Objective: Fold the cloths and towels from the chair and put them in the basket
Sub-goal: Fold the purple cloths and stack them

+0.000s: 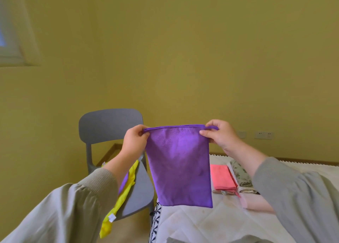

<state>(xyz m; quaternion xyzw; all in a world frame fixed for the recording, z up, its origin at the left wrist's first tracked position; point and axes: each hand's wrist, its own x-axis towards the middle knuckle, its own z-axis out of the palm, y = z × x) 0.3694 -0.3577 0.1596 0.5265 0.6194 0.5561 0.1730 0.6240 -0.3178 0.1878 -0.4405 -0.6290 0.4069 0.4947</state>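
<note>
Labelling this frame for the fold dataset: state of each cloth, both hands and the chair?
purple cloth: held up in the air by its top corners, hanging flat
left hand: pinching the top left corner
right hand: pinching the top right corner
yellow cloth: unfolded, draped over the chair seat edge
chair: upright, holds cloths
pink cloth: folded, lying flat
patterned cloth: folded beside the pink cloth

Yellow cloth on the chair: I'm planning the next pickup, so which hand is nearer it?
Left. The left hand is up above the yellow cloth; the right hand is across the purple cloth.
</note>
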